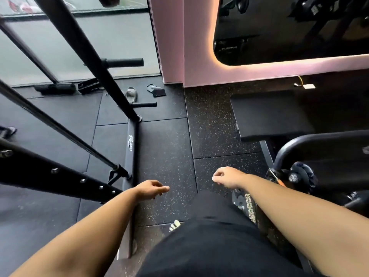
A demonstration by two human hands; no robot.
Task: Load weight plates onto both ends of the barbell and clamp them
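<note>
The barbell (60, 126) runs diagonally from the left edge down to a black rack frame, its near end meeting a bracket at about mid-left. My left hand (152, 189) hovers over the speckled floor just right of the rack, fingers loosely curled and holding nothing. My right hand (227, 177) is out over the floor too, fingers half curled and empty. A dark weight plate (244, 203) with pale lettering stands on edge under my right forearm, partly hidden. More plates (301, 176) hang on a machine at the right.
The black rack upright (87, 56) and its floor rail (130, 140) stand to my left, with storage pegs (123, 62) sticking out. A padded bench (269, 114) sits ahead on the right. Sandals (131, 94) lie by the pink wall (171, 47). Rubber floor tiles (165, 148) lie in the middle.
</note>
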